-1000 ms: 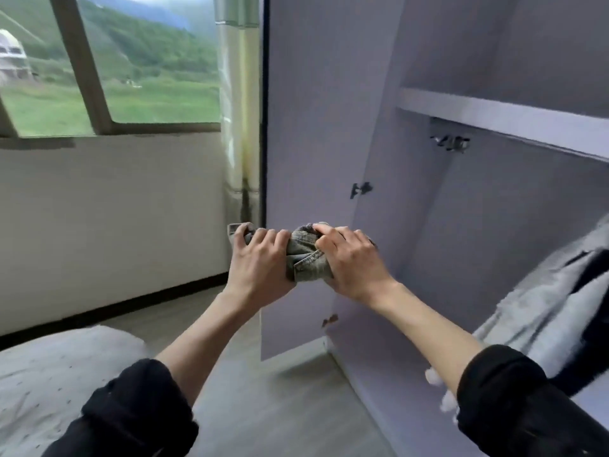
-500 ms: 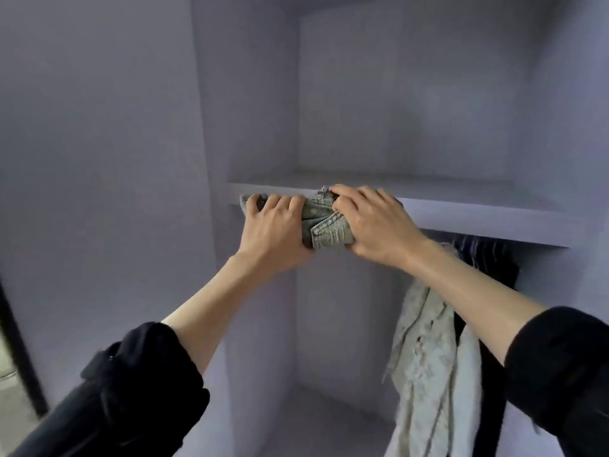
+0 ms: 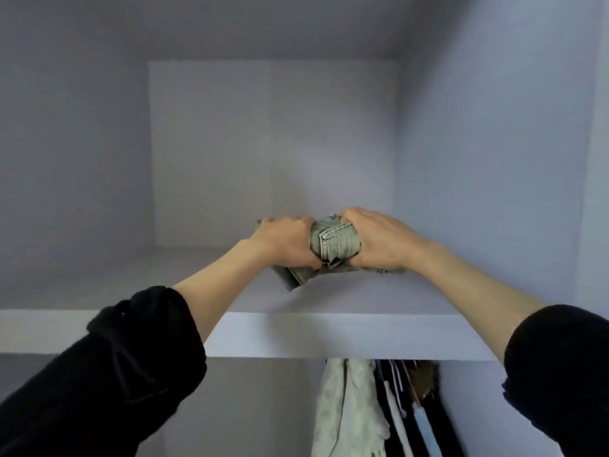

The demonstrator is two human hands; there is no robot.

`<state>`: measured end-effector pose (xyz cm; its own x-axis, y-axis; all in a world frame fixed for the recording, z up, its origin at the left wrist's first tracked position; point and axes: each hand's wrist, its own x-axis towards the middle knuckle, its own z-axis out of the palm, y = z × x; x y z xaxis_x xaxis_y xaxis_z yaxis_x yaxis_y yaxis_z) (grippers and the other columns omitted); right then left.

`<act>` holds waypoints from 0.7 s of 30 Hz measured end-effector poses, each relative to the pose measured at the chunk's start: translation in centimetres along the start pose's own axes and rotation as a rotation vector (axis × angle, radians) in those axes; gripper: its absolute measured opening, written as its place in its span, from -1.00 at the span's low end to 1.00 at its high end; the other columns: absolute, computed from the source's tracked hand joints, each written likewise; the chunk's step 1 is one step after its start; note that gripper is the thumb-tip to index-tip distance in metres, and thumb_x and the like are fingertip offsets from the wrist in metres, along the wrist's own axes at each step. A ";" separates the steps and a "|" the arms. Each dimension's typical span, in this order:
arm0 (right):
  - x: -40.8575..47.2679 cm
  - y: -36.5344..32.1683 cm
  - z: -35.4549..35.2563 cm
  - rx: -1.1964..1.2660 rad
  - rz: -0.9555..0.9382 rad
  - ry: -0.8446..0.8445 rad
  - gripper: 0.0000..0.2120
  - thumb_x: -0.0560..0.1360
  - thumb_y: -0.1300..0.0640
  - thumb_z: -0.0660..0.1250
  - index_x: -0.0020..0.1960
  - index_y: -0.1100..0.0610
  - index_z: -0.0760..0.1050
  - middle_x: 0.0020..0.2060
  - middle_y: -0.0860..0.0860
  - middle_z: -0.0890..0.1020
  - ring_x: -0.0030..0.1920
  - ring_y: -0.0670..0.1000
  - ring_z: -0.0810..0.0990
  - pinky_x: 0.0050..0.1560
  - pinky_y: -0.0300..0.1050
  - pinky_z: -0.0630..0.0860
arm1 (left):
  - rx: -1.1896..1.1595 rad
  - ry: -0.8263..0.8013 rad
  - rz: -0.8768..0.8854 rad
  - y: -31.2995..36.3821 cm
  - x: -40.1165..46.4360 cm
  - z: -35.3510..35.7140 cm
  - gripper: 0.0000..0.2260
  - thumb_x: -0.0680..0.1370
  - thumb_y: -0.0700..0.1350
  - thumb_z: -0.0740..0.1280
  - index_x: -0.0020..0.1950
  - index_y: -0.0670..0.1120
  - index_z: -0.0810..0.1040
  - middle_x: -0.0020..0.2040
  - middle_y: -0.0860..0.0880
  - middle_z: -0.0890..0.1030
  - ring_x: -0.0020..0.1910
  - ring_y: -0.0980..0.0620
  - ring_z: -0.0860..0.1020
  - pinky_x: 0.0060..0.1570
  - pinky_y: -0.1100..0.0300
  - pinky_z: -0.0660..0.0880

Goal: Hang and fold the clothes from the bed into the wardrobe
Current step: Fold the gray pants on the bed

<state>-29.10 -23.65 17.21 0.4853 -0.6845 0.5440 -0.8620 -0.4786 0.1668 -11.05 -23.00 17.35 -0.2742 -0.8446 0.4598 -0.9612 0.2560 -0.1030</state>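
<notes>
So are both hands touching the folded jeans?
Touching: the head view shows the left hand and right hand gripping the folded jeans from each side.

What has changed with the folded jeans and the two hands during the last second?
The folded jeans went from beside the wardrobe door, up past the shelf edge, and now sit over the top shelf, farther in. The left hand and the right hand rose with them. Unchanged: both hands grip the bundle with curled fingers, nothing was let go, and the hanging clothes stay below the shelf.
</notes>
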 end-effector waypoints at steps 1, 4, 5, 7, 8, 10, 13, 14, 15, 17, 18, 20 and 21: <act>0.7 1.2 0.9 0.009 0.027 -0.073 -0.41 0.32 0.02 0.46 0.26 0.07 0.30 0.19 0.01 0.47 0.14 0.11 0.50 0.00 -0.11 0.39 | -0.052 -0.044 0.037 0.0 1.8 1.2 -0.42 0.30 0.16 0.45 0.26 0.01 0.41 0.15 -0.01 0.56 0.13 -0.08 0.52 0.14 0.04 0.42; 1.9 3.4 3.2 0.132 0.146 -0.310 -0.44 0.35 0.02 0.49 0.23 0.05 0.29 0.04 0.02 0.50 0.01 0.06 0.48 -0.11 -0.18 0.31 | -0.167 -0.198 0.136 -0.2 5.1 3.9 -0.31 0.36 0.10 0.46 0.43 0.01 0.30 0.40 -0.05 0.38 0.38 -0.07 0.34 0.33 0.08 0.30; 2.3 4.0 3.7 0.171 0.174 -0.341 -0.46 0.35 0.03 0.49 0.21 0.03 0.29 -0.01 0.00 0.49 -0.03 0.04 0.46 -0.11 -0.19 0.30 | -0.177 -0.218 0.170 -0.4 5.9 4.3 -0.27 0.39 0.10 0.45 0.48 -0.01 0.23 0.46 -0.05 0.29 0.43 -0.05 0.25 0.38 0.07 0.23; 3.0 4.9 4.1 0.200 0.191 -0.367 -0.53 0.36 0.05 0.49 0.11 -0.03 0.28 -0.06 -0.04 0.49 -0.04 0.03 0.47 -0.10 -0.17 0.35 | -0.220 -0.259 0.217 -1.0 6.9 4.2 -0.28 0.43 0.14 0.41 0.49 -0.01 0.18 0.48 -0.04 0.23 0.43 -0.03 0.24 0.40 0.05 0.20; 3.5 5.4 4.5 0.208 0.212 -0.386 -0.55 0.36 0.05 0.49 0.08 -0.05 0.28 -0.06 -0.03 0.52 -0.02 0.04 0.49 -0.06 -0.15 0.39 | -0.260 -0.293 0.244 -1.4 7.5 4.3 -0.31 0.46 0.15 0.38 0.48 -0.01 0.18 0.46 -0.04 0.25 0.41 -0.03 0.27 0.39 0.07 0.23; 4.3 6.3 5.0 0.199 0.250 -0.410 -0.56 0.35 0.05 0.49 0.10 -0.06 0.33 0.02 0.00 0.56 0.05 0.06 0.52 0.06 -0.10 0.45 | -0.298 -0.346 0.278 -2.2 7.9 4.3 -0.37 0.49 0.18 0.32 0.46 0.00 0.17 0.43 -0.04 0.27 0.37 -0.03 0.31 0.37 0.09 0.26; 5.7 7.4 6.3 0.057 0.264 -0.405 -0.46 0.36 0.03 0.48 0.28 0.06 0.37 0.24 0.08 0.49 0.28 0.10 0.43 0.25 -0.07 0.38 | -0.240 -0.306 0.300 -3.0 8.7 5.8 -0.34 0.52 0.25 0.21 0.50 0.00 0.08 0.47 -0.06 0.18 0.44 -0.05 0.20 0.43 0.05 0.15; 6.0 7.7 6.7 -0.003 0.264 -0.405 -0.40 0.38 0.00 0.46 0.35 0.09 0.34 0.34 0.10 0.40 0.38 0.10 0.32 0.34 -0.07 0.31 | -0.183 -0.268 0.301 -3.0 9.1 6.5 -0.33 0.53 0.25 0.18 0.52 -0.03 0.03 0.49 -0.07 0.13 0.47 -0.06 0.15 0.45 0.04 0.11; 6.3 7.9 6.9 -0.061 0.271 -0.406 -0.33 0.40 -0.03 0.44 0.42 0.10 0.28 0.44 0.09 0.28 0.46 0.09 0.20 0.40 -0.06 0.23 | -0.132 -0.225 0.309 -3.0 9.8 7.2 -0.33 0.55 0.23 0.16 0.52 -0.07 0.00 0.50 -0.08 0.11 0.48 -0.06 0.12 0.45 0.05 0.10; 6.5 8.1 7.0 -0.180 0.291 -0.395 -0.26 0.42 -0.10 0.40 0.49 0.05 0.16 0.49 0.05 0.15 0.47 0.09 0.14 0.39 0.00 0.26 | -0.094 -0.175 0.324 -2.7 11.0 8.3 -0.37 0.58 0.18 0.15 0.51 -0.10 0.02 0.46 -0.12 0.14 0.46 -0.12 0.15 0.41 0.03 0.16; 6.6 8.1 7.0 -0.248 0.295 -0.360 -0.26 0.43 -0.11 0.39 0.49 0.04 0.14 0.45 0.05 0.18 0.42 0.10 0.20 0.31 0.02 0.35 | -0.095 -0.163 0.327 -2.6 11.8 9.0 -0.40 0.59 0.16 0.15 0.50 -0.10 0.04 0.43 -0.13 0.18 0.43 -0.15 0.20 0.39 0.00 0.21; 6.8 8.3 7.5 -0.381 0.282 -0.290 -0.33 0.45 -0.08 0.39 0.44 0.05 0.17 0.33 0.06 0.28 0.31 0.11 0.32 0.13 0.03 0.45 | -0.106 -0.161 0.320 -2.3 13.7 10.2 -0.44 0.58 0.14 0.18 0.47 -0.09 0.10 0.38 -0.16 0.27 0.36 -0.18 0.30 0.32 -0.03 0.29; 7.0 8.7 8.0 -0.414 0.288 -0.266 -0.39 0.47 -0.04 0.38 0.40 0.08 0.19 0.28 0.07 0.32 0.27 0.11 0.36 0.07 0.02 0.45 | -0.116 -0.155 0.309 -2.1 14.7 10.7 -0.44 0.58 0.13 0.20 0.46 -0.10 0.12 0.35 -0.17 0.31 0.33 -0.19 0.34 0.29 -0.02 0.32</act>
<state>-32.01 -36.98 15.86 0.1960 -0.8960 0.3984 -0.9244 -0.0333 0.3800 -13.36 -41.00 14.93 -0.5614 -0.7780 0.2821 -0.8246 0.5546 -0.1116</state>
